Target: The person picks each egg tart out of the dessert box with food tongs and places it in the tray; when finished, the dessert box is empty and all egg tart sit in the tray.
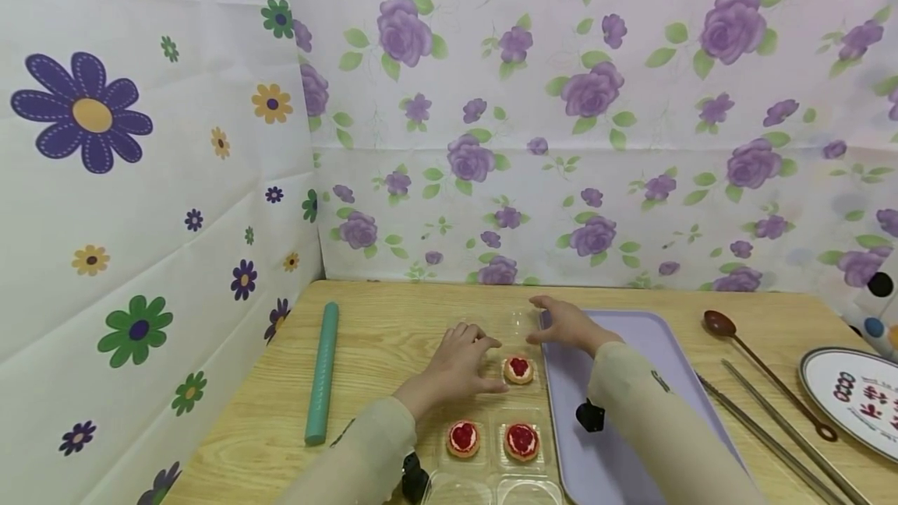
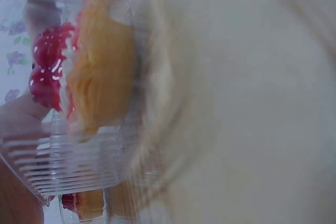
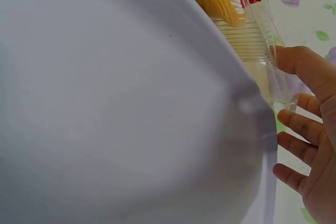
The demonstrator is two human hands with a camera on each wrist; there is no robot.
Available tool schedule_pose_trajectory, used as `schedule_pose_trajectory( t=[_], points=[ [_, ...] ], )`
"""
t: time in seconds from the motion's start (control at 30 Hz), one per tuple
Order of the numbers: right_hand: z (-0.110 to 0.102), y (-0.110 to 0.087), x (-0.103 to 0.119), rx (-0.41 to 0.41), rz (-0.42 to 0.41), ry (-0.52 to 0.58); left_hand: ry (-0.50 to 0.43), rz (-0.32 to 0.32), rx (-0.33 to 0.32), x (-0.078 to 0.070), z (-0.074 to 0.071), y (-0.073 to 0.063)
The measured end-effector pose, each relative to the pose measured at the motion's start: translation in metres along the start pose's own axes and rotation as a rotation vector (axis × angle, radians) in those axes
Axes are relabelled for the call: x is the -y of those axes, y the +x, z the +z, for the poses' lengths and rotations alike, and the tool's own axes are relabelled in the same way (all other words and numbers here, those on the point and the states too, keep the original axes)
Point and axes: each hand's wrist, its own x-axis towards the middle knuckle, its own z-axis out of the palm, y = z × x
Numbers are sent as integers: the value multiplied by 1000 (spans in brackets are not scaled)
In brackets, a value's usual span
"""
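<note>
A small tart with a glossy red topping [image 1: 518, 370] sits in a clear plastic container [image 3: 252, 40] at the middle of the table. My left hand [image 1: 456, 365] is at the container's left side, fingers spread and bent, thumb toward the tart. At its far right corner is my right hand [image 1: 571, 326], its thumb right at the plastic rim in the right wrist view and its other fingers apart. Closer to me, two similar tarts, a left one [image 1: 463, 439] and a right one [image 1: 521, 441], lie in separate compartments of clear plastic packaging [image 1: 459, 489].
A lilac tray [image 1: 610, 450] lies under my right forearm, right of the containers. Farther right are a brown ladle [image 1: 720, 324], long metal sticks [image 1: 786, 427] and a white patterned plate [image 1: 828, 365]. A teal rolling pin [image 1: 323, 372] lies at left.
</note>
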Motion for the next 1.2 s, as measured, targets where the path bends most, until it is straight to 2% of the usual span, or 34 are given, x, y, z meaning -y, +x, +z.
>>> schedule_pose_trajectory(
  t=[0.3,0.63,0.97,1.2],
  points=[
    [-7,-3,6,7,-1,-9,10,14,-11,-2,-3,0],
    [-14,-9,7,3,-45,-58,-4,12,-39,-4,-13,-3],
    [-30,-27,13,-43,-126,-65,-52,19,-82,-7,-31,-14],
    [-42,-49,19,-74,-153,-82,-60,62,-120,-8,-43,-24]
  ],
)
